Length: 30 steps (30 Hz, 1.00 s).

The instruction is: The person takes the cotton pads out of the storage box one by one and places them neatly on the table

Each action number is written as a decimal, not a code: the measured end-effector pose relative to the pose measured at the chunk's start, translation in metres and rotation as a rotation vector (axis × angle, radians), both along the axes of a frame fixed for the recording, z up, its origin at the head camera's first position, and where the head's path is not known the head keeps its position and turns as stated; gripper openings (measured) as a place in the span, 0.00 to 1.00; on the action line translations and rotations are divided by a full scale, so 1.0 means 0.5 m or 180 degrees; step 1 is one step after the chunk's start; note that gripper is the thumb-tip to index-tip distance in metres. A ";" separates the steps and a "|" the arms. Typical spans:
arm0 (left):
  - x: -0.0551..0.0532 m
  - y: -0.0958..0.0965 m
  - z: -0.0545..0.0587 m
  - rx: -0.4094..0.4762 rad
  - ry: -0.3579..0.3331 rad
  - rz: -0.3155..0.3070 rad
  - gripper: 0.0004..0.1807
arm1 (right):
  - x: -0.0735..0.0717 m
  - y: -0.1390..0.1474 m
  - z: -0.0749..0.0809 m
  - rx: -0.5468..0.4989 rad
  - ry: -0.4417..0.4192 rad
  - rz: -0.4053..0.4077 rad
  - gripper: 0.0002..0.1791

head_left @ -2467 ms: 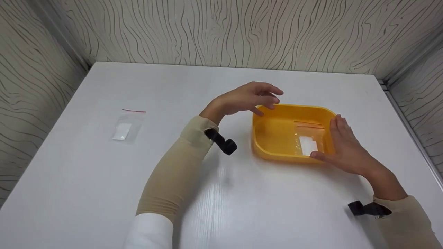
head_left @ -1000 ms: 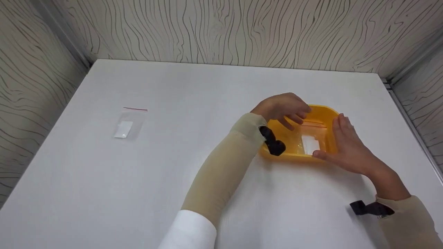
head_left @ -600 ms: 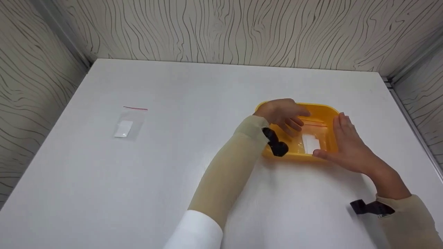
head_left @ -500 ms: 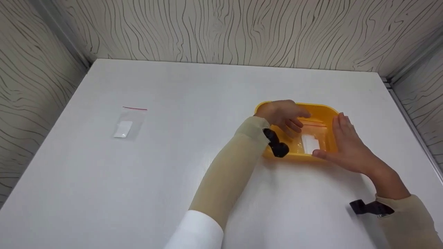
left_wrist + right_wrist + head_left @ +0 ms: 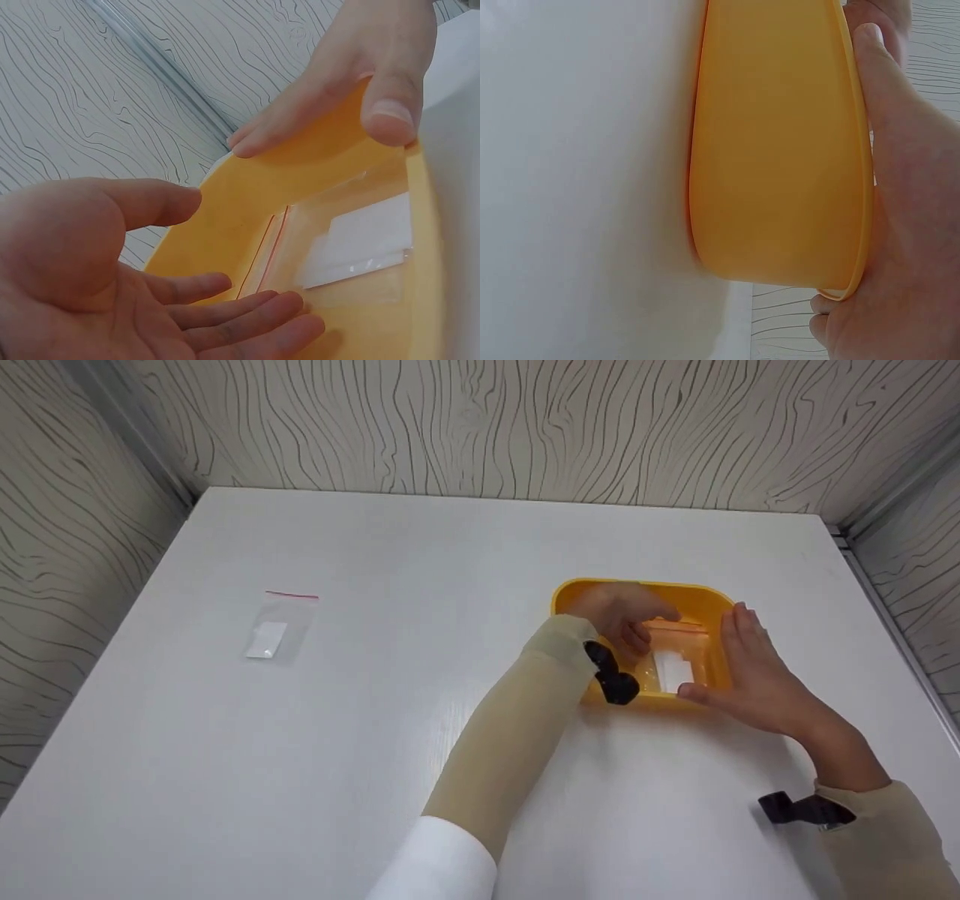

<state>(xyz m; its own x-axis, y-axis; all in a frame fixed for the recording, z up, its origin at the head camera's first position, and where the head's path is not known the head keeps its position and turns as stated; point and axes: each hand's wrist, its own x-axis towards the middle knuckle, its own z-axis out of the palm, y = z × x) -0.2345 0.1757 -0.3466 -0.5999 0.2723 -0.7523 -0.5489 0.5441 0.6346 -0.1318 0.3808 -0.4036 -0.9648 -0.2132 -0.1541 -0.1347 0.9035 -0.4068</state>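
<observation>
My left hand (image 5: pixel 626 611) reaches into a yellow plastic bin (image 5: pixel 712 594), its fingers loosely spread and holding nothing. Beside its fingertips, clear zip-lock bags (image 5: pixel 352 232) with red seal strips lie on the bin's floor, overlapping, with white pieces inside them. My right hand (image 5: pixel 765 686) rests against the bin's right end with straight fingers, the thumb on the front rim. The right wrist view shows the outer wall of the bin (image 5: pixel 780 150) and the right thumb (image 5: pixel 877 67) lying along its rim. The left forearm hides part of the bin's left side.
Another clear zip-lock bag (image 5: pixel 281 628) with a red strip and a white piece inside lies on the left of the white table (image 5: pixel 337 750). Patterned wall panels (image 5: pixel 480 427) stand behind the table and along both sides.
My left hand has moved from over the bin's left rim rightward and down into the bin, close to the bags. The right hand, the bin and the bag on the left stay in place.
</observation>
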 end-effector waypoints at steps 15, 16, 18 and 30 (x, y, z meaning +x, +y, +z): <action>0.026 0.010 -0.003 0.0095 -0.0015 0.0515 0.19 | 0.004 0.002 0.000 -0.0125 0.0062 0.0025 0.69; 0.026 0.011 -0.004 0.0107 0.0030 0.0484 0.18 | 0.004 0.002 0.000 -0.0128 0.0060 0.0024 0.69; 0.024 0.015 -0.008 0.0165 0.0152 0.0393 0.17 | 0.003 0.002 -0.002 -0.0136 0.0050 0.0020 0.69; 0.019 0.047 -0.030 0.0540 0.0387 0.0251 0.10 | 0.003 0.001 -0.003 -0.0114 0.0011 -0.0010 0.70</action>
<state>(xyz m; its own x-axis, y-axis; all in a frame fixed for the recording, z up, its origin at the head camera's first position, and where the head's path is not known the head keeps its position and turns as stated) -0.2250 0.1991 -0.3618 -0.7078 0.3375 -0.6205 -0.4993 0.3822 0.7775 -0.1303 0.3811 -0.4050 -0.9660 -0.2155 -0.1430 -0.1333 0.8888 -0.4385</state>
